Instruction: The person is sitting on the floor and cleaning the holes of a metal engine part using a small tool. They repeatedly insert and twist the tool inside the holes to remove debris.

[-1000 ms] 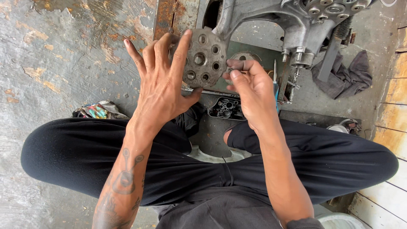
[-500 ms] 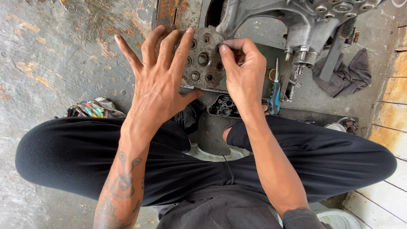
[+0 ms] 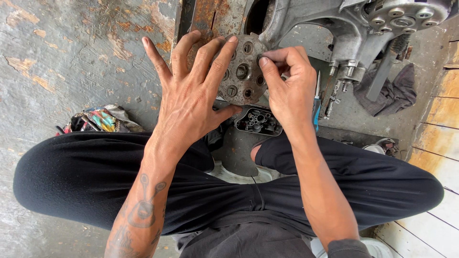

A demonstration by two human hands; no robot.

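Round metal plate (image 3: pixel 241 76) with several bolt holes sits upright in front of the person's crossed legs (image 3: pixel 229 191), against a rusty steel piece (image 3: pixel 210 16). Left hand (image 3: pixel 191 102) lies flat on the plate's left face, fingers spread, not gripping. Right hand (image 3: pixel 287 86) at its right edge, fingers pinched together; whatever they pinch is hidden. Small black part (image 3: pixel 258 120) just below the plate. Grey aluminium casting (image 3: pixel 354 28) upper right, dark rag (image 3: pixel 389 93) beside it.

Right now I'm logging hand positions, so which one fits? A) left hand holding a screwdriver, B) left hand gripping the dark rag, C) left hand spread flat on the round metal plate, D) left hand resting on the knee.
C: the left hand lies with fingers spread on the round metal plate.
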